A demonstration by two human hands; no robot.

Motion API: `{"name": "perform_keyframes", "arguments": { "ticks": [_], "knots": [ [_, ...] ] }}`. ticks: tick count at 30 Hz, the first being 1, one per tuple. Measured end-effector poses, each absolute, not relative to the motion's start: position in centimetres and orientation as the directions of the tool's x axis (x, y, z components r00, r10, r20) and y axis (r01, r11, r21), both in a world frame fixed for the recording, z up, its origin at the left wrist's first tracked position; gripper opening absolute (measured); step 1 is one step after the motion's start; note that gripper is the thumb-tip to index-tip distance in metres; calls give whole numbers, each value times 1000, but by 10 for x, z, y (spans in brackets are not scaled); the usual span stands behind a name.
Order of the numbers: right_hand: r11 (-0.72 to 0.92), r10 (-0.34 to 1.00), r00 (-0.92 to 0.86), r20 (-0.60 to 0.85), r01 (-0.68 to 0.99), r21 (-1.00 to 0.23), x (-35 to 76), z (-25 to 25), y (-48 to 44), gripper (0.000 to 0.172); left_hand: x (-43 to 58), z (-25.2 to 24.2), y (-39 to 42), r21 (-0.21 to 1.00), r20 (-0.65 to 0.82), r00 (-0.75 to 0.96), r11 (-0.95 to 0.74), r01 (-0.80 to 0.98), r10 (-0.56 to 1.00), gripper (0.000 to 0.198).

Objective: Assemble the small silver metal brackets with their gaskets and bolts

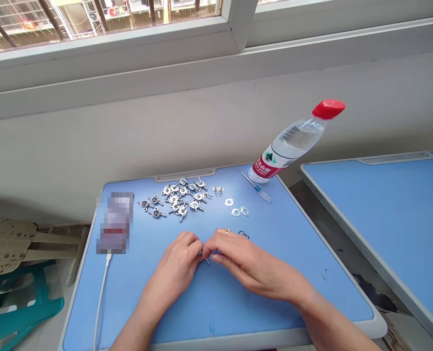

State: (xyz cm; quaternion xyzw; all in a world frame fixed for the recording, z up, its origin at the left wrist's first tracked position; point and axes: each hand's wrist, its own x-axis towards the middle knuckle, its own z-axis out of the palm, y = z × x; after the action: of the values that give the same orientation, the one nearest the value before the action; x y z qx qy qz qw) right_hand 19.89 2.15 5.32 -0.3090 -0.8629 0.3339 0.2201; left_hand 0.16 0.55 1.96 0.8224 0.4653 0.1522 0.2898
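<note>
My left hand is closed, its thumb and forefinger pinching a small metal fitting just above the blue table. Fingertips of my right hand meet the same fitting from the other side, closed around it. Most of the part is hidden by the fingers. Beyond the hands lies a loose pile of silvery metal fittings with pin-like ends; a few sit apart at its left. Thin flat metal plates with holes are to the right. Black rings show partly behind my right hand.
Two small metal pieces lie beside the pile. A screwdriver with a clear handle rests near a red-capped water bottle. At left is a blurred phone-like object with a white cable. Another blue table stands right.
</note>
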Motion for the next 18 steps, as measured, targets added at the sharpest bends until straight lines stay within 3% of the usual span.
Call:
{"name": "perform_keyframes", "arguments": {
  "ticks": [8,11,15,18],
  "knots": [
    [722,657,-622,425,357,-593,193,34,25,25,2,19,6,584,-3,523,-423,692,852,13],
    [723,660,-639,395,399,-563,195,39,25,29,2,19,7,589,-11,522,-416,693,853,12],
    [681,671,-678,301,403,-612,197,46,24,29,1,18,6,592,-16,522,-412,693,853,11],
    [703,659,-658,365,367,-609,196,41,24,29,2,18,5,599,-9,518,-410,688,856,11]
  ]
}}
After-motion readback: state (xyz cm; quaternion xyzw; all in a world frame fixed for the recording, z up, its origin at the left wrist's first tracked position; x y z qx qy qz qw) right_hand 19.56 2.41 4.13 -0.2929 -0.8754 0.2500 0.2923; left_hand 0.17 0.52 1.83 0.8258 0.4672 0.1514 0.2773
